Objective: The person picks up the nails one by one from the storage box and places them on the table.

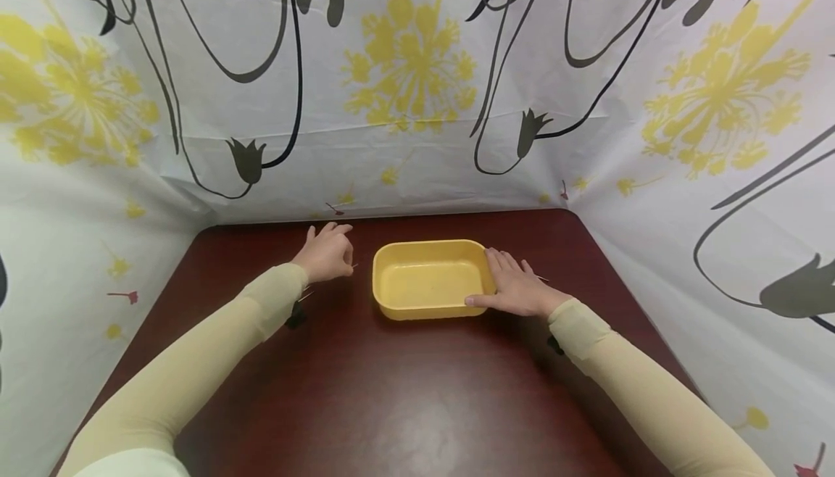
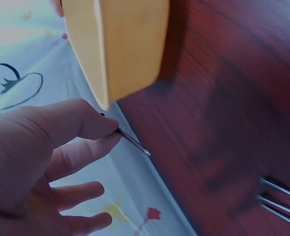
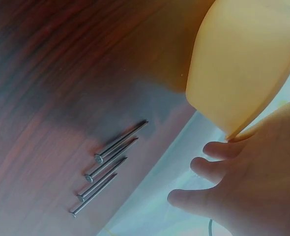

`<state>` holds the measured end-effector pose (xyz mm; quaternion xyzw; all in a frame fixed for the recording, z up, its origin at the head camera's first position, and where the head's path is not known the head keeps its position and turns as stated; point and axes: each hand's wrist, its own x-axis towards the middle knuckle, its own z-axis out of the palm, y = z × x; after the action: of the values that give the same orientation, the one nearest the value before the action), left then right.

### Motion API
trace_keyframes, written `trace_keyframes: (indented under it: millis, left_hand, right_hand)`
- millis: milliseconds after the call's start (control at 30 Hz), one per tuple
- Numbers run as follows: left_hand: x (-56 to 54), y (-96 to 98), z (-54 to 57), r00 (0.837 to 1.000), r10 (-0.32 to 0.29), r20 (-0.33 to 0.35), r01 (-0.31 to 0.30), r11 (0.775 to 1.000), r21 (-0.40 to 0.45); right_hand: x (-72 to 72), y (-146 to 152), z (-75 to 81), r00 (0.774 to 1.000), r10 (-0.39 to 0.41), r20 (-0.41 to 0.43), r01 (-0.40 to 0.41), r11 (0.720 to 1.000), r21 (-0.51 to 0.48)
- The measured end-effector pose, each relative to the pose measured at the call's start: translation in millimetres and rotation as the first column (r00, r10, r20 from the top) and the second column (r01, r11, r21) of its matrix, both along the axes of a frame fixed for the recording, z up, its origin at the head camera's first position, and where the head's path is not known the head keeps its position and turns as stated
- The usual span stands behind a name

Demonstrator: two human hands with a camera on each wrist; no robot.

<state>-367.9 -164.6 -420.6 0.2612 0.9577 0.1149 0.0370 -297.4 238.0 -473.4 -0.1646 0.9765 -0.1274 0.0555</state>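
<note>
A yellow plastic tray (image 1: 427,281) stands on the dark reddish-brown table (image 1: 398,383), its inside bare. To its left, my left hand (image 1: 326,254) pinches a metal nail (image 2: 134,142) between thumb and index finger, the other fingers spread apart. The held nail is close to the tray's end but apart from it. My right hand (image 1: 518,288) rests on the tray's right end, thumb over the near corner and fingers extended along the rim. In the right wrist view, several nails (image 3: 116,141) lie side by side on the table below that hand.
More thin metal nails (image 2: 282,199) lie on the table beneath the left wrist, only partly in view. A white cloth (image 1: 417,172) printed with yellow and grey flowers hangs behind the table and on both sides.
</note>
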Motion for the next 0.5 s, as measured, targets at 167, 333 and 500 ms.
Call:
trace_keyframes:
  millis: [167, 333, 500]
  left_hand:
    - [3.3, -14.6, -8.8, 0.999, 0.034, 0.019, -0.034, 0.999, -0.006]
    - [5.1, -31.1, -22.5, 0.996, 0.063, 0.057, -0.062, 0.998, -0.023]
    - [9.8, -46.1, -35.6, 0.992, 0.083, 0.090, -0.081, 0.996, -0.025]
  right_hand:
    - [0.1, 1, 0.4, 1.000, -0.004, 0.005, 0.004, 1.000, 0.004]
    - [0.6, 1, 1.2, 1.000, -0.007, 0.015, 0.008, 1.000, -0.010]
    - [-0.3, -1, 1.1, 0.999, -0.003, 0.033, 0.004, 1.000, -0.024]
